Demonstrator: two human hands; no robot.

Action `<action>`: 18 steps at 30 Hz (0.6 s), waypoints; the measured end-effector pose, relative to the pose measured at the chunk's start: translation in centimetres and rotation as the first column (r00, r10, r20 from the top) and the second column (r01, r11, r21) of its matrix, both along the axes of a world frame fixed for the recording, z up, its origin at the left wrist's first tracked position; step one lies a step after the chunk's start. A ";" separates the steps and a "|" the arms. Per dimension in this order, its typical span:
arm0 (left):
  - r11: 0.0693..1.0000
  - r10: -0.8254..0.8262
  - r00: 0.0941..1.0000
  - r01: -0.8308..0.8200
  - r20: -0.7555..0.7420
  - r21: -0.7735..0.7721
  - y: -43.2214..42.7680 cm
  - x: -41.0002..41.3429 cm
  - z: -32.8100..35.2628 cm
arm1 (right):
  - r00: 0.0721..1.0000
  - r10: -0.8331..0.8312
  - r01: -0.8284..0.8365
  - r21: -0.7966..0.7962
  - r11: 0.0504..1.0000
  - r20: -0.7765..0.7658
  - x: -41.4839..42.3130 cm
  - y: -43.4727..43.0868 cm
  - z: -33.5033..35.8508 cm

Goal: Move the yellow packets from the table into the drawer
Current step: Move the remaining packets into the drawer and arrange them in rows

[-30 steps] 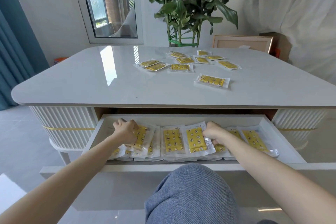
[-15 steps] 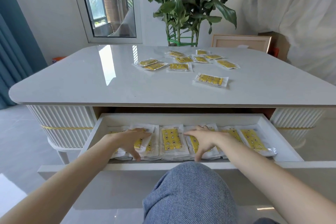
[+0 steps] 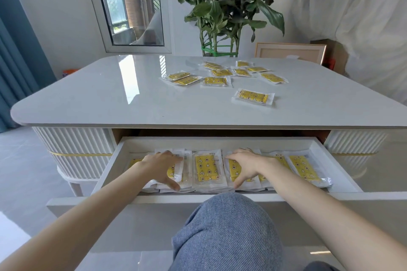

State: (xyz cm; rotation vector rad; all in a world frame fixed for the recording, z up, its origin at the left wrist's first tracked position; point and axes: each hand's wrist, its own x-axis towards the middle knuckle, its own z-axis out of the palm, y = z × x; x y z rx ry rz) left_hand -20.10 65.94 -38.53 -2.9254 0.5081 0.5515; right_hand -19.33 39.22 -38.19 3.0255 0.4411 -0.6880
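Observation:
The white drawer [image 3: 343, 174] stands pulled out under the table top and holds a row of yellow packets in clear wrappers [image 3: 207, 168]. My left hand [image 3: 161, 166] lies flat on the packets at the drawer's left, fingers spread. My right hand [image 3: 245, 165] presses flat on the packets just right of the middle. Neither hand grips anything. Several more yellow packets lie on the table [image 3: 88, 99], the nearest single one [image 3: 253, 96] right of centre, the others in a loose cluster [image 3: 217, 80] further back.
A potted plant [image 3: 220, 6] and a picture frame [image 3: 290, 51] stand behind the table's far edge. A window [image 3: 130, 6] is at the back left, a blue curtain [image 3: 13, 50] at far left. My knee in blue jeans [image 3: 226, 233] is below the drawer front.
Both hands went from curled on packets at the drawer's back to lying flat with fingers spread on the packets, and they have moved toward the drawer's front.

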 end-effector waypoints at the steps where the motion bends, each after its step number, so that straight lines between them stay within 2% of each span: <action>1: 1.000 0.009 1.000 -0.009 0.003 -0.021 0.0 -0.2 0.3 | 1.000 -0.009 0.009 0.023 1.000 0.020 -0.2 0.0 0.3; 6: 0.983 0.079 0.991 -0.060 0.107 -0.173 -0.5 -1.7 2.4 | 0.980 -0.095 0.043 0.281 0.959 0.173 -1.6 -0.3 2.6; 11: 0.930 0.101 0.963 -0.002 0.250 -0.368 -2.1 -3.0 5.2 | 0.935 -0.176 0.013 0.466 0.885 0.309 -3.0 -0.6 6.0; 18: 0.854 0.263 0.837 0.030 0.479 -0.520 -3.8 -2.0 10.1 | 0.763 -0.359 -0.028 0.582 0.813 0.538 -1.8 -1.6 9.2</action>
